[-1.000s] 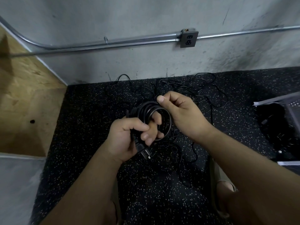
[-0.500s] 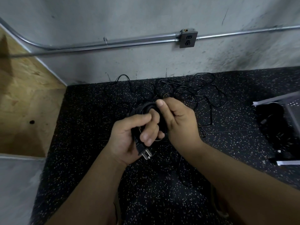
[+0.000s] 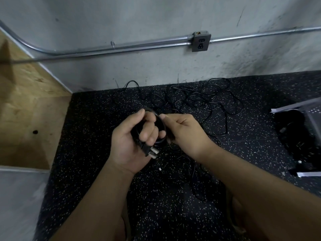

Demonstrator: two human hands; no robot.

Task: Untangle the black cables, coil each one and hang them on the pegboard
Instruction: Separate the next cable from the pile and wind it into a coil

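Coiled black cable point(image 3: 161, 126) sits bunched in the left hand point(image 3: 129, 145), with the fingers curled round the loops and the thumb raised along the top of the bundle. Plug point(image 3: 151, 152), prongs exposed, juts from the lower side of that grip, toward the person. Right hand point(image 3: 185, 132) is closed on the coil's right edge: its thumb tip bears on the outer loop and the other fingers are folded in over the strands. Both forearms enter from below, wrists angled inward, hands close together across the coil.

Beyond the grip, toward the wall, a loose tangle of thin black cables point(image 3: 205, 101) lies on the speckled black floor mat point(image 3: 83, 145), and strands also run beneath the hands. Far right of the grip, a grey bin point(image 3: 312, 119) holds dark items, not identifiable. Above the tangle, a metal conduit point(image 3: 121, 47) and a wall outlet point(image 3: 201, 41) are fixed to the wall.
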